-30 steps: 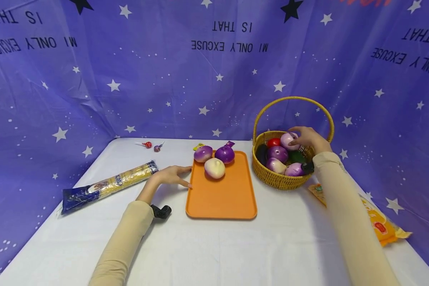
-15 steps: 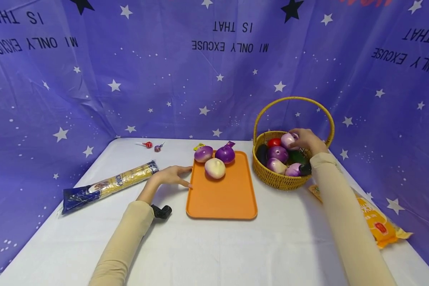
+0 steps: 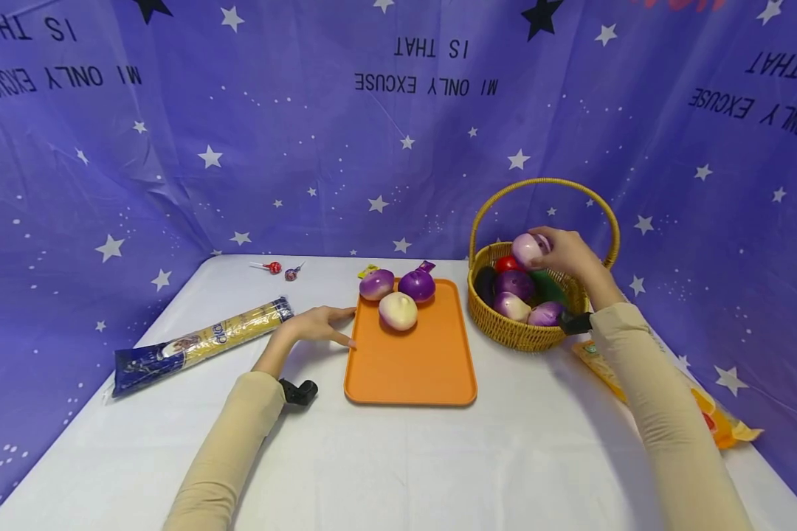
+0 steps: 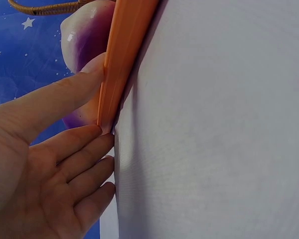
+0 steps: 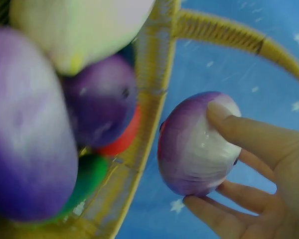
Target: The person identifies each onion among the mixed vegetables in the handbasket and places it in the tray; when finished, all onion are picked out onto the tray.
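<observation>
My right hand point(image 3: 573, 258) grips a purple-and-white onion point(image 3: 526, 249) by its sides, thumb opposite the fingers. In the right wrist view, that onion point(image 5: 194, 149) shows beside the rim of the wicker basket point(image 3: 521, 338). Inside the basket are several more purple onions point(image 3: 513, 285), a red vegetable point(image 3: 507, 263) and a green one point(image 3: 547, 287). My left hand point(image 3: 315, 326) touches the left edge of the orange tray point(image 3: 412, 372), thumb at the rim and fingers extended along its side. Three onions point(image 3: 398, 311) sit toward the tray's far end.
At the left lies a pasta packet point(image 3: 206, 345), with two lollipops point(image 3: 275, 267) behind it. Small yellow point(image 3: 368, 271) and purple wrappers point(image 3: 427, 266) show past the tray's far edge. An orange snack bag point(image 3: 724, 428) lies partly under the right forearm. The basket's tall handle point(image 3: 544, 180) arches overhead.
My right hand has lifted the onion up from the other vegetables and slightly to the left. The left hand and the tray have stayed in place.
</observation>
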The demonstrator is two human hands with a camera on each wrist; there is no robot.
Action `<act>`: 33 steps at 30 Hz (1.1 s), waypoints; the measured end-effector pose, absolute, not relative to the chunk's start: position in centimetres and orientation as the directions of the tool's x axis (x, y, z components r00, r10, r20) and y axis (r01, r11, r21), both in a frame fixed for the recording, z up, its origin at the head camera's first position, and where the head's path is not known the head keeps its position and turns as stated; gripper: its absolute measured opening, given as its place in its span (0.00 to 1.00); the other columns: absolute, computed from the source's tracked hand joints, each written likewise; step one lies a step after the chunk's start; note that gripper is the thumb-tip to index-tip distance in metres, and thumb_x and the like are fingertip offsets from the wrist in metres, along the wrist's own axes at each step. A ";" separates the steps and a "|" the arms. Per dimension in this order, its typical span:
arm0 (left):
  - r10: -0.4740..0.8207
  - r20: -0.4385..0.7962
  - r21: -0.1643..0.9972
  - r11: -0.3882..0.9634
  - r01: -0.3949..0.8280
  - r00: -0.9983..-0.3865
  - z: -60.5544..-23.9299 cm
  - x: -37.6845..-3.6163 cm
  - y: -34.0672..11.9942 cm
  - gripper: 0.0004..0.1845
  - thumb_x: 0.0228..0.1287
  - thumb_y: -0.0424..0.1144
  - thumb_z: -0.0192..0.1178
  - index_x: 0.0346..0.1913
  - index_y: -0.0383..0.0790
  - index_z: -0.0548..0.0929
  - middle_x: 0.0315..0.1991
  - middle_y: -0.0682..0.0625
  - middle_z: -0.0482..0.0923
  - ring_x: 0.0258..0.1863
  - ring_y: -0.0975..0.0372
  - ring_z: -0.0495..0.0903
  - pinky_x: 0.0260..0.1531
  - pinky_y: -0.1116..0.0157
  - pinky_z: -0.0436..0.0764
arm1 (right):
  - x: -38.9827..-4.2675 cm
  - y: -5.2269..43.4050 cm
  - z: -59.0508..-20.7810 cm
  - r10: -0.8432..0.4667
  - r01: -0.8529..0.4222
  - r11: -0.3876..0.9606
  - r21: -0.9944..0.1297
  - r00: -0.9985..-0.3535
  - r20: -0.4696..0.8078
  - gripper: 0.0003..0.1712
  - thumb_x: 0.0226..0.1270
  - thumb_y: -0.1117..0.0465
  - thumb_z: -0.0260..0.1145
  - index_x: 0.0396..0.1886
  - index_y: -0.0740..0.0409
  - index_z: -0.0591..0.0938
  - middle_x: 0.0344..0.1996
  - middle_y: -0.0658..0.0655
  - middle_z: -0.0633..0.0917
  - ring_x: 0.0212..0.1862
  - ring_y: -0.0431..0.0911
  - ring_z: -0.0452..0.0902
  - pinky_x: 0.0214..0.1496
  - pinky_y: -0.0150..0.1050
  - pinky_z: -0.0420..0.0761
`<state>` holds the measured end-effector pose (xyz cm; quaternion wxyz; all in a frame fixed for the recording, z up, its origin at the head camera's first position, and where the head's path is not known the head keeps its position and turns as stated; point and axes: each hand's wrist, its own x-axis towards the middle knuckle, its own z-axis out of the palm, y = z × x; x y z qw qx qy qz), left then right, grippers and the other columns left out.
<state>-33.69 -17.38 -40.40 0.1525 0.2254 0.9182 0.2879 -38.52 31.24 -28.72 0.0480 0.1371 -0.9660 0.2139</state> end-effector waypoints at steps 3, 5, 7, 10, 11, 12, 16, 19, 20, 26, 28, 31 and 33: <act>0.502 -0.149 0.600 0.731 0.325 -0.852 -40.4 -33.7 -17.4 0.47 0.54 0.53 0.70 0.73 0.39 0.61 0.69 0.42 0.64 0.70 0.45 0.58 0.69 0.46 0.54 | -37.1 30.5 -28.5 -0.234 -0.294 0.855 -0.427 -0.954 0.188 0.40 0.58 0.56 0.73 0.68 0.61 0.69 0.59 0.73 0.73 0.59 0.67 0.67 0.60 0.65 0.68; 0.502 -0.149 0.602 0.729 0.325 -0.852 -40.5 -33.8 -17.4 0.47 0.54 0.53 0.71 0.73 0.39 0.61 0.69 0.42 0.64 0.70 0.45 0.58 0.69 0.46 0.54 | -36.0 30.2 -28.5 -0.231 -0.306 0.845 -0.438 -0.949 0.217 0.39 0.59 0.55 0.73 0.69 0.58 0.69 0.60 0.72 0.73 0.58 0.66 0.68 0.59 0.64 0.69; 0.504 -0.148 0.602 0.729 0.327 -0.851 -40.5 -33.8 -17.4 0.47 0.54 0.53 0.70 0.73 0.39 0.61 0.69 0.42 0.64 0.70 0.45 0.58 0.69 0.46 0.54 | -35.0 29.8 -28.4 -0.235 -0.331 0.832 -0.446 -0.937 0.257 0.38 0.59 0.54 0.72 0.69 0.57 0.69 0.59 0.71 0.74 0.55 0.64 0.71 0.57 0.62 0.72; 0.506 -0.147 0.597 0.731 0.332 -0.850 -40.4 -33.9 -17.4 0.48 0.54 0.54 0.70 0.73 0.39 0.61 0.69 0.42 0.64 0.70 0.44 0.58 0.69 0.45 0.54 | -33.7 28.9 -28.4 -0.251 -0.379 0.811 -0.445 -0.913 0.321 0.38 0.58 0.54 0.73 0.68 0.54 0.71 0.54 0.69 0.78 0.49 0.61 0.73 0.50 0.57 0.75; 0.505 -0.147 0.596 0.732 0.332 -0.851 -40.4 -33.9 -17.4 0.48 0.54 0.54 0.70 0.73 0.39 0.61 0.69 0.41 0.64 0.70 0.44 0.58 0.69 0.45 0.54 | -33.4 28.5 -28.4 -0.256 -0.395 0.801 -0.449 -0.905 0.340 0.39 0.58 0.54 0.74 0.68 0.54 0.71 0.53 0.69 0.78 0.48 0.60 0.73 0.48 0.55 0.75; 0.506 -0.146 0.593 0.733 0.334 -0.850 -40.4 -33.9 -17.4 0.48 0.54 0.54 0.70 0.73 0.38 0.61 0.70 0.41 0.63 0.69 0.43 0.58 0.69 0.44 0.54 | -33.0 28.1 -28.4 -0.262 -0.410 0.793 -0.450 -0.897 0.356 0.39 0.57 0.54 0.74 0.68 0.53 0.71 0.52 0.68 0.79 0.47 0.59 0.74 0.48 0.54 0.75; 0.506 -0.149 0.595 0.732 0.332 -0.850 -40.4 -33.8 -17.4 0.48 0.54 0.54 0.70 0.73 0.38 0.60 0.70 0.41 0.63 0.69 0.43 0.58 0.68 0.44 0.54 | -32.1 26.4 -28.8 -0.297 -0.457 0.762 -0.459 -0.876 0.380 0.41 0.56 0.52 0.75 0.69 0.52 0.70 0.55 0.66 0.79 0.49 0.58 0.74 0.50 0.55 0.76; 0.508 -0.149 0.595 0.731 0.333 -0.848 -40.4 -33.8 -17.4 0.48 0.54 0.54 0.70 0.73 0.38 0.60 0.70 0.41 0.63 0.69 0.43 0.58 0.68 0.44 0.54 | -31.7 25.0 -29.2 -0.334 -0.501 0.736 -0.454 -0.854 0.399 0.41 0.56 0.53 0.75 0.69 0.54 0.71 0.56 0.66 0.79 0.49 0.59 0.74 0.52 0.57 0.76; 0.507 -0.149 0.594 0.732 0.333 -0.849 -40.4 -33.9 -17.5 0.48 0.54 0.54 0.70 0.73 0.38 0.61 0.69 0.41 0.63 0.69 0.43 0.59 0.68 0.44 0.54 | -31.6 24.5 -29.3 -0.344 -0.514 0.725 -0.458 -0.847 0.406 0.41 0.55 0.54 0.76 0.68 0.55 0.71 0.56 0.65 0.79 0.50 0.58 0.75 0.53 0.57 0.76; 0.503 -0.149 0.595 0.733 0.329 -0.851 -40.4 -33.9 -17.5 0.48 0.54 0.54 0.70 0.73 0.39 0.60 0.70 0.42 0.63 0.69 0.44 0.58 0.68 0.44 0.54 | -31.6 21.4 -30.2 -0.398 -0.570 0.684 -0.455 -0.814 0.423 0.41 0.53 0.53 0.77 0.67 0.55 0.73 0.53 0.63 0.81 0.45 0.55 0.76 0.49 0.51 0.78; 0.511 -0.144 0.594 0.730 0.339 -0.847 -40.4 -33.8 -17.4 0.48 0.54 0.54 0.70 0.73 0.38 0.60 0.70 0.41 0.63 0.69 0.43 0.58 0.68 0.43 0.54 | -31.6 20.5 -30.6 -0.413 -0.578 0.677 -0.456 -0.811 0.415 0.41 0.53 0.54 0.77 0.67 0.55 0.73 0.52 0.63 0.81 0.43 0.55 0.76 0.48 0.51 0.79; 0.522 -0.144 0.592 0.726 0.349 -0.841 -40.4 -33.8 -17.4 0.48 0.55 0.53 0.69 0.73 0.37 0.60 0.70 0.40 0.63 0.69 0.42 0.58 0.68 0.43 0.54 | -31.6 19.4 -31.3 -0.434 -0.585 0.674 -0.451 -0.808 0.399 0.40 0.53 0.56 0.78 0.66 0.58 0.73 0.52 0.63 0.81 0.44 0.54 0.77 0.50 0.52 0.79; 0.520 -0.148 0.592 0.728 0.346 -0.841 -40.3 -33.8 -17.4 0.48 0.55 0.53 0.69 0.73 0.38 0.59 0.70 0.41 0.63 0.69 0.42 0.58 0.68 0.43 0.54 | -31.8 18.8 -31.8 -0.446 -0.587 0.679 -0.442 -0.807 0.387 0.40 0.52 0.56 0.78 0.65 0.58 0.74 0.52 0.62 0.81 0.41 0.53 0.76 0.48 0.50 0.79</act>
